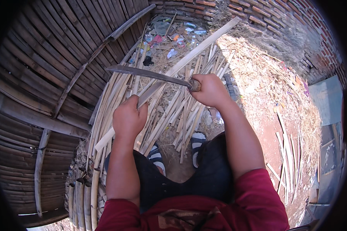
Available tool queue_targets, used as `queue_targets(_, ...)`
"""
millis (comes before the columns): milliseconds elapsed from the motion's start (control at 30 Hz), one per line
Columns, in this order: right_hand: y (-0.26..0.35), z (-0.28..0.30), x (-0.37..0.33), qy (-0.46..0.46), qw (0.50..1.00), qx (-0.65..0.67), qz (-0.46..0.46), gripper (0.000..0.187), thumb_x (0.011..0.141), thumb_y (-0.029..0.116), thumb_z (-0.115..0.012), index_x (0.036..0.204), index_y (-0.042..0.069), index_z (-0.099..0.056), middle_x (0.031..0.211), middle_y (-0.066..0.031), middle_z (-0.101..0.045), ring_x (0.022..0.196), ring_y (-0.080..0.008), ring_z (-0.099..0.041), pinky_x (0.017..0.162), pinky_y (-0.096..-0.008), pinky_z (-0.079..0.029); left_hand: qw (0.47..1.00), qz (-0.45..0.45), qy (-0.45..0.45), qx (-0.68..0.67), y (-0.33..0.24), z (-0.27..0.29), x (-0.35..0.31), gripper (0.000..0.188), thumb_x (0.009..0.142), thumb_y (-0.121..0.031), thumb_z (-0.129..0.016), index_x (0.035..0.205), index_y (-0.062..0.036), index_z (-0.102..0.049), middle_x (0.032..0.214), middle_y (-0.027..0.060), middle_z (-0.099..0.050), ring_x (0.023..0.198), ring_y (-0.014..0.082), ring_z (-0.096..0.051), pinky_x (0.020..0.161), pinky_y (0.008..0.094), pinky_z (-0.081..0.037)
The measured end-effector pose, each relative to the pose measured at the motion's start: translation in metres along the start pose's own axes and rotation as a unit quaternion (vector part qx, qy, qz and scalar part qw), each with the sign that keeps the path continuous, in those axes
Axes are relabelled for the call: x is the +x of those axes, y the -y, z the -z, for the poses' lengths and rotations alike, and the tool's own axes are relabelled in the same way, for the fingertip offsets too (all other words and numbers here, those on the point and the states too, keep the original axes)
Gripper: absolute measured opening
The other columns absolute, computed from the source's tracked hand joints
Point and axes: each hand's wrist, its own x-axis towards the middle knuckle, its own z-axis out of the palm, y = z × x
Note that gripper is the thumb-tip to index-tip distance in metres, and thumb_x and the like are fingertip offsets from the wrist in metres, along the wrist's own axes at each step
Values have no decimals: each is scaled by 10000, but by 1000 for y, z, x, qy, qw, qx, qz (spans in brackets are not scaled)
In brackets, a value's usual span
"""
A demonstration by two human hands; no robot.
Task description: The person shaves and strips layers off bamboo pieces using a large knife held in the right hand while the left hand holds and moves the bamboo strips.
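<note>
My right hand (209, 90) is closed round the short handle of a machete (150, 74). Its long dark blade points left and crosses above a pale bamboo strip (196, 51); whether blade and strip touch, I cannot tell. Wrapped round the lower part of that strip is my left hand (129, 118). The strip runs slantwise from the lower left, through the left fist, up to the far right near the brick wall. Beneath both hands lies a loose pile of split bamboo strips (169, 115) on the ground, in front of my sandalled feet.
A bamboo slat wall (38, 73) rises on the left, and a brick wall (273, 30) stands at the back. Litter (177, 38) is strewn beyond the pile. Upright bamboo poles (80, 200) stand at the lower left. More thin strips (287, 158) lie on the right, beside dry straw (266, 73).
</note>
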Motion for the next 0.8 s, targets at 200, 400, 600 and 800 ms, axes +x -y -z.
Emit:
queue_targets(200,-11,-12,-2,-32,997,67,-9,361,789,218,-716,1106,48,-734,924,-244,-725,924,-434,-702,845,-503,-565,1000,-1,-13,6,0,-2,4,258,889,-286,-692,865,-30,-666,791,221,-693,759,447,-681,696,539,-535)
queue_targets(400,-14,-4,9,5,999,22,-33,278,800,241,-726,1013,61,-730,901,-231,-727,904,-423,-703,820,-513,-556,1000,-9,-15,22,7,0,4,252,883,-276,-694,865,-26,-663,803,219,-697,769,452,-679,701,539,-535)
queue_targets(600,-10,-27,5,-54,997,59,12,368,813,263,-738,1108,43,-735,896,-245,-726,911,-426,-708,836,-499,-559,1000,15,20,5,3,-3,5,248,880,-275,-697,867,-30,-667,828,211,-705,785,443,-685,705,529,-540)
queue_targets(800,-64,-9,13,-25,993,50,-107,350,798,265,-741,1078,56,-753,953,-225,-745,915,-415,-715,837,-493,-570,998,-12,38,38,12,-1,8,229,866,-269,-707,892,-42,-687,811,209,-702,777,434,-690,702,516,-538)
